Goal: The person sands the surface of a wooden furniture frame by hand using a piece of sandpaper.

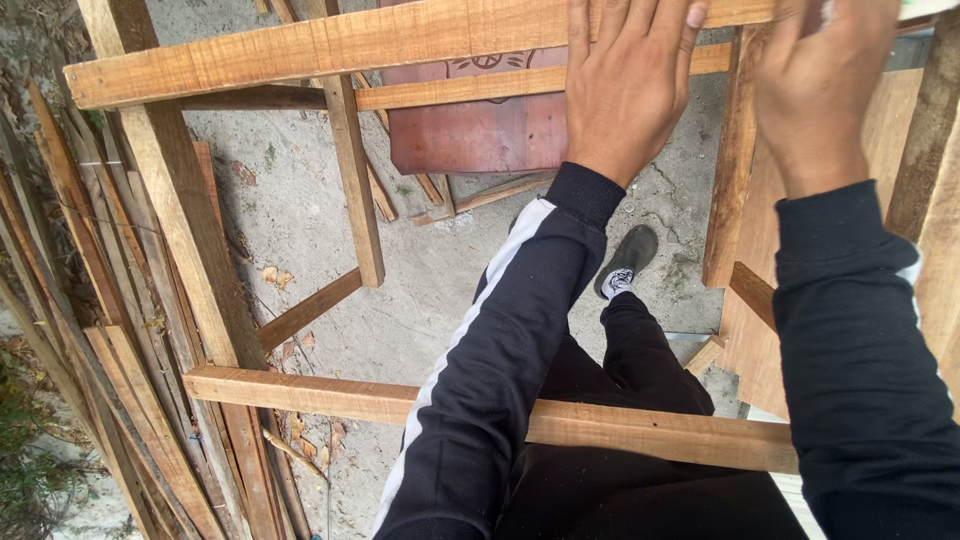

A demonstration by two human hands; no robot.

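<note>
My left hand lies flat, fingers spread, on the top rail of a raw wooden frame. My right hand reaches over the same rail at the upper right; its fingertips run out of the picture, so whether it holds anything is hidden. Both arms wear black sleeves with a white stripe. A near rail of the frame crosses in front of my legs, and an upright leg stands at its middle left.
Several loose wooden slats lean in a stack at the left. A reddish-brown panel lies on the sandy ground beyond the frame. A flat wooden board stands at the right. My shoe rests on the ground.
</note>
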